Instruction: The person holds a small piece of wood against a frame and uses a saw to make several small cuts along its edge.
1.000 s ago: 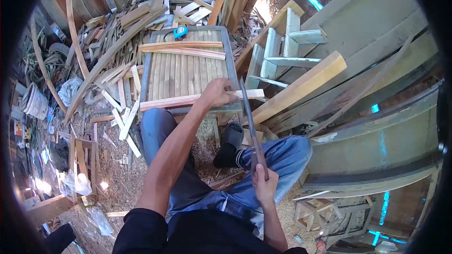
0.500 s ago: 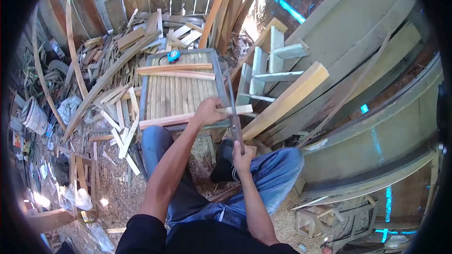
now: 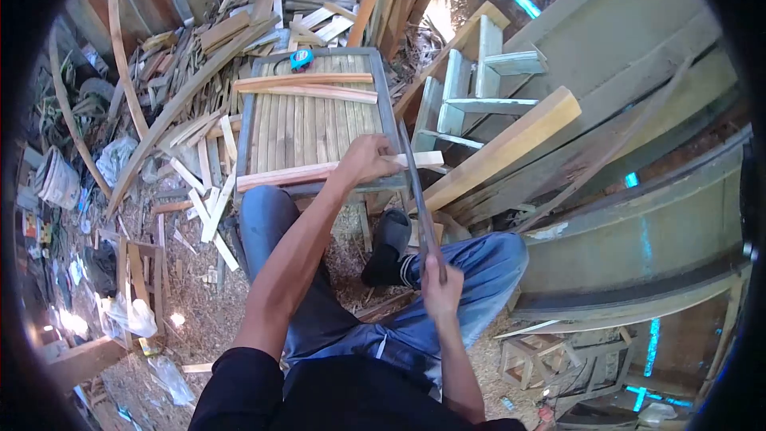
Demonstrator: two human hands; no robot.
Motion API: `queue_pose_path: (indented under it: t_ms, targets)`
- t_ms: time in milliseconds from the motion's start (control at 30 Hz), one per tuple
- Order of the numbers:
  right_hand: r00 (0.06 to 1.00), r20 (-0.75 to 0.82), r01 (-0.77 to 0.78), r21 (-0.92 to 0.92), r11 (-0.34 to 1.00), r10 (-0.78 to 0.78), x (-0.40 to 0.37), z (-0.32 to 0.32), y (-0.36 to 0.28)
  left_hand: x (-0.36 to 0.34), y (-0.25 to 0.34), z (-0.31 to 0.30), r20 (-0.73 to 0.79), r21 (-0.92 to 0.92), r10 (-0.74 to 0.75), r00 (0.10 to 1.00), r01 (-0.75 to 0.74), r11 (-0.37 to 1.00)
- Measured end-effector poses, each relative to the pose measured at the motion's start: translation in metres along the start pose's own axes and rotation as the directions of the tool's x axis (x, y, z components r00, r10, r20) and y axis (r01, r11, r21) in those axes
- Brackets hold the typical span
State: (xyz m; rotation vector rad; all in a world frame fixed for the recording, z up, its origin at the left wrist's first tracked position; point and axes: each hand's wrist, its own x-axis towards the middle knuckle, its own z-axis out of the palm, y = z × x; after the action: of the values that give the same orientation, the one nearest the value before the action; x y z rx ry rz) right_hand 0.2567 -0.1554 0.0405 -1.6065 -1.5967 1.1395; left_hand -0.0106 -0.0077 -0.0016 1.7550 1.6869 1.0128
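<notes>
Fingers (image 3: 432, 286) grip saw (image 3: 425, 223) pointing forward across sideways strip (image 3: 287, 175).

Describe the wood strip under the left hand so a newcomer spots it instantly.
Find the dark-framed slatted panel in the view's upper middle. Along its near edge lies the wood strip, held by the left hand. Unlike the two strips farther up the panel, it juts past the right edge, where the saw crosses it.
</notes>
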Motion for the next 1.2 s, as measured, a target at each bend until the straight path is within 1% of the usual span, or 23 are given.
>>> queue_pose_path:
  t_ms: [33, 67, 100, 133, 200, 233, 300, 333, 400, 467, 533, 600, 667, 700, 733, 800, 833, 900, 967, 1000, 1067, 1133, 1200]
  targets:
    - [1.0, -0.013, -0.025, 0.093, 0.995, 0.026, 0.029, 0.013, 0.001, 0.001, 0.002, 0.0, 0.001, 0.012, 0.028, 1.0, -0.028, 1.0]
    - [0.999, -0.024, -0.032, 0.192, 0.981, 0.037, 0.056, 0.026, 0.0, -0.002, -0.001, 0.005, 0.002, -0.066, -0.04, 0.999, 0.04, 0.997]
    - [0.997, -0.069, 0.038, 0.048, 0.998, -0.034, 0.074, 0.035, -0.009, 0.001, -0.002, 0.004, -0.002, -0.142, -0.105, 0.994, 0.103, 0.984]
    - [0.99, -0.097, 0.096, -0.103, 0.99, -0.106, 0.087, 0.044, -0.02, 0.002, 0.002, -0.001, -0.028, -0.123, -0.08, 0.996, 0.075, 0.99]
    - [0.982, -0.107, 0.148, -0.054, 0.988, -0.153, 0.086, 0.05, -0.023, -0.001, 0.006, -0.005, 0.004, -0.135, -0.137, 0.991, 0.137, 0.981]
    - [0.986, -0.085, 0.154, 0.081, 0.985, -0.147, 0.083, 0.053, -0.004, -0.002, 0.004, -0.005, -0.001, -0.134, -0.134, 0.991, 0.132, 0.982]
    - [0.994, -0.021, 0.109, 0.289, 0.951, -0.108, 0.082, 0.06, 0.04, 0.0, 0.004, 0.001, -0.035, -0.019, 0.049, 0.998, -0.05, 0.999]
    - [0.995, -0.018, 0.104, 0.285, 0.953, -0.103, 0.087, 0.065, 0.052, 0.001, 0.005, 0.003, -0.033, -0.023, 0.044, 0.998, -0.045, 0.999]
    - [0.972, -0.132, 0.229, 0.304, 0.925, -0.197, 0.079, 0.083, 0.067, -0.005, -0.001, 0.003, -0.031, 0.054, 0.097, 0.995, -0.095, 0.994]
    - [0.976, -0.153, 0.202, 0.343, 0.917, -0.157, 0.075, 0.09, 0.065, -0.007, -0.004, 0.0, -0.011, 0.041, 0.103, 0.995, -0.102, 0.994]
    - [0.972, -0.134, 0.222, 0.267, 0.938, -0.192, 0.075, 0.082, 0.05, 0.0, -0.002, -0.001, 0.015, 0.02, 0.142, 0.99, -0.143, 0.99]
    - [0.975, -0.141, 0.203, 0.247, 0.948, -0.172, 0.073, 0.062, 0.026, 0.001, -0.001, -0.001, 0.045, -0.021, 0.039, 0.998, -0.038, 0.999]
    - [0.996, -0.045, 0.089, 0.227, 0.97, -0.081, 0.068, 0.045, 0.004, 0.003, 0.0, -0.004, 0.072, -0.042, 0.049, 0.996, -0.047, 0.998]
    - [0.997, -0.036, 0.081, 0.222, 0.972, -0.075, 0.06, 0.037, -0.001, 0.002, -0.001, -0.005, 0.089, -0.052, 0.05, 0.995, -0.046, 0.998]
    - [0.999, 0.004, 0.035, 0.196, 0.98, -0.036, 0.051, 0.03, -0.004, 0.002, -0.006, -0.003, 0.091, -0.055, 0.038, 0.995, -0.033, 0.998]
    - [0.999, 0.046, -0.013, 0.165, 0.986, 0.006, 0.029, 0.018, -0.009, 0.006, -0.013, 0.0, 0.072, -0.085, 0.127, 0.989, -0.12, 0.989]
    - [0.999, 0.035, -0.025, 0.135, 0.991, 0.02, 0.01, 0.012, -0.007, 0.007, -0.009, -0.004, 0.113, -0.107, 0.061, 0.992, -0.049, 0.993]
    - [0.999, 0.037, -0.039, 0.095, 0.995, 0.036, -0.02, 0.002, 0.003, 0.007, -0.008, -0.004, 0.106, -0.097, 0.058, 0.993, -0.047, 0.994]
    - [0.984, 0.025, -0.176, 0.186, 0.967, 0.174, -0.041, -0.006, 0.015, 0.008, -0.009, -0.002, 0.094, -0.087, 0.045, 0.995, -0.037, 0.996]
    - [0.983, 0.035, -0.185, 0.177, 0.967, 0.182, -0.036, -0.005, 0.013, 0.009, -0.009, -0.001, 0.078, -0.065, 0.034, 0.996, -0.029, 0.997]
    - [0.995, -0.086, 0.042, -0.011, 0.999, -0.043, -0.009, 0.005, -0.004, 0.0, -0.01, 0.004, 0.076, -0.037, 0.019, 0.997, -0.016, 0.999]
    - [0.995, -0.094, 0.03, 0.0, 1.0, -0.03, 0.045, 0.025, -0.028, 0.002, -0.001, -0.001, 0.084, -0.051, 0.016, 0.996, -0.012, 0.999]
    - [0.996, -0.083, 0.037, -0.09, 0.995, -0.044, 0.086, 0.032, -0.071, 0.004, -0.01, 0.0, 0.065, 0.0, 0.077, 0.995, -0.078, 0.997]
